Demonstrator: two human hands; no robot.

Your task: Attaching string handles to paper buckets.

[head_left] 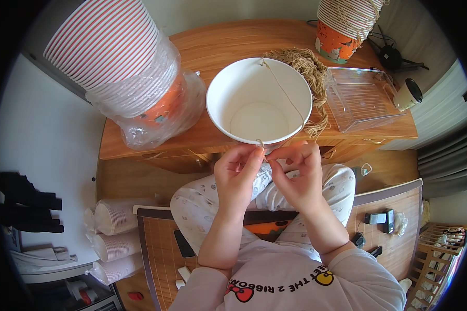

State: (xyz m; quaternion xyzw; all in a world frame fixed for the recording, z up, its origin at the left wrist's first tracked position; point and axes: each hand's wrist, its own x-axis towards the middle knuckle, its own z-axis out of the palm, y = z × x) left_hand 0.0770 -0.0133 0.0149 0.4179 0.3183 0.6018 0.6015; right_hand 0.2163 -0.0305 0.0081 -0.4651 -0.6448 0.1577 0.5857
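Observation:
A large white paper bucket (224, 98) stands at the table's near edge, its open mouth toward me. A thin tan cord (281, 85) is fixed at its far rim and runs across the opening to the right side. At the near rim a small loop of cord (260, 141) shows. My left hand (237, 173) pinches the cord there between thumb and forefinger. Close beside it, my right hand (299, 173) is also closed in a pinch on the cord's end, partly hidden by the fingers. A loose bundle of tan cords (308, 70) lies behind the bucket, to its right.
The wooden table (202, 44) also bears a tall bagged stack of paper buckets (111, 52) on the left. At right are a clear plastic tray (355, 98), a cup (407, 95) and another bucket stack (340, 39). More bagged stacks (117, 243) lie on the floor, lower left.

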